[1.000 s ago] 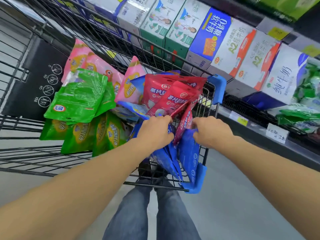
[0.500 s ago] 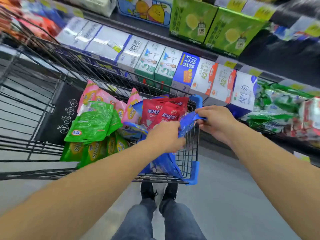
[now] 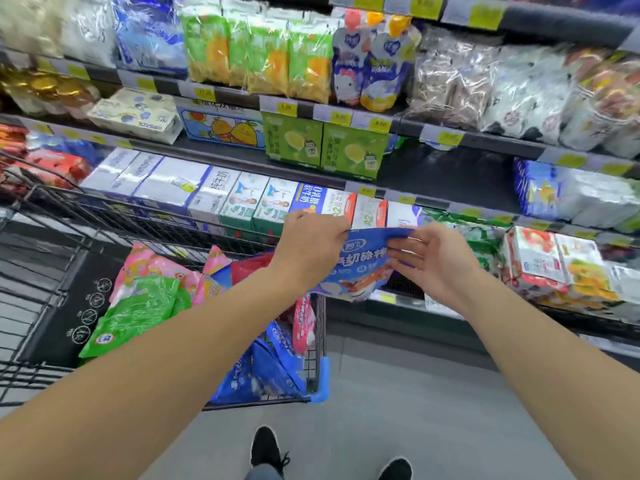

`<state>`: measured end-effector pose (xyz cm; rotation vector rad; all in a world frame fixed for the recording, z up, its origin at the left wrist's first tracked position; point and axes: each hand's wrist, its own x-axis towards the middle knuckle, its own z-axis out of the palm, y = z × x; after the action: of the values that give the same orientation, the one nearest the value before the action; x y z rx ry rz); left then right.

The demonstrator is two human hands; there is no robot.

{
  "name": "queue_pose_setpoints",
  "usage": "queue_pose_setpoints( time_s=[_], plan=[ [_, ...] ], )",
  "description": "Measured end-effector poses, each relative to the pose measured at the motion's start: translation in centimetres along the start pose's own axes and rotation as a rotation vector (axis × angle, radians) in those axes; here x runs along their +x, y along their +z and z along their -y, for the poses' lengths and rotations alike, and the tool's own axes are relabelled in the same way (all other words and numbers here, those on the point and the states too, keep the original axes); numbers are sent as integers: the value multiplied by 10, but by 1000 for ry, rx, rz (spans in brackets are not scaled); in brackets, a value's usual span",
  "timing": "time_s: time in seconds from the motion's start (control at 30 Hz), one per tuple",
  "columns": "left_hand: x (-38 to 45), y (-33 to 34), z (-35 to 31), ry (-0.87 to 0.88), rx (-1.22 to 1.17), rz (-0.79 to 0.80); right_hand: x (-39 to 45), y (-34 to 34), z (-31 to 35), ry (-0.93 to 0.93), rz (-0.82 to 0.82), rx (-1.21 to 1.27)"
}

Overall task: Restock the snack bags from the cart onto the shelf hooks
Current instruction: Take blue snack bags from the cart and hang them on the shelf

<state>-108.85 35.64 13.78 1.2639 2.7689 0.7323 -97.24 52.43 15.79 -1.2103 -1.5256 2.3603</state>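
- The blue snack bag (image 3: 360,268) is up out of the cart (image 3: 317,341), held in the air between the two hands, in front of the lower shelf's milk cartons (image 3: 242,199).
- Its top edge runs roughly level from left to right, and the body of the bag hangs down and toward the person below that edge, so the long axis drops away from both holds.
- The left hand (image 3: 308,247) has its grip clamped on the top left corner, fingers curled over the edge; the bag lies to the right of and below this hold.
- The right hand (image 3: 433,261) meets the bag's right side with fingers nearly straight and spread, thumb along the top edge; whether it pinches or only steadies is hard to tell.
- Both hands are about equally near the bag, the left bearing it more firmly.
- No hook is plainly visible; the right-hand shelf (image 3: 519,221) holds hanging-looking green packs (image 3: 481,237), so the move likely carries the bag's top edge right and forward.
- Green, pink, red and blue bags (image 3: 138,306) remain in the cart.
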Motion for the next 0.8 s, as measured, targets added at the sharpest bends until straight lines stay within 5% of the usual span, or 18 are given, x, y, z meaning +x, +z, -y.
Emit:
queue_pose_setpoints(
  time_s=[0.2, 0.5, 0.67, 0.8],
  plan=[
    [33, 14, -105, 153, -107, -9, -20, -127, 18, -199, -38, -475],
    [81, 46, -217, 181, -335, -106, -11, -248, 47, -342, -97, -477],
    [119, 59, -236, -101, -551, -175, 8, -277, 46, -286, -226, -285],
    [145, 94, -229, -407, -836, 202, 32, -292, 55, -177, -256, -63]
  ],
)
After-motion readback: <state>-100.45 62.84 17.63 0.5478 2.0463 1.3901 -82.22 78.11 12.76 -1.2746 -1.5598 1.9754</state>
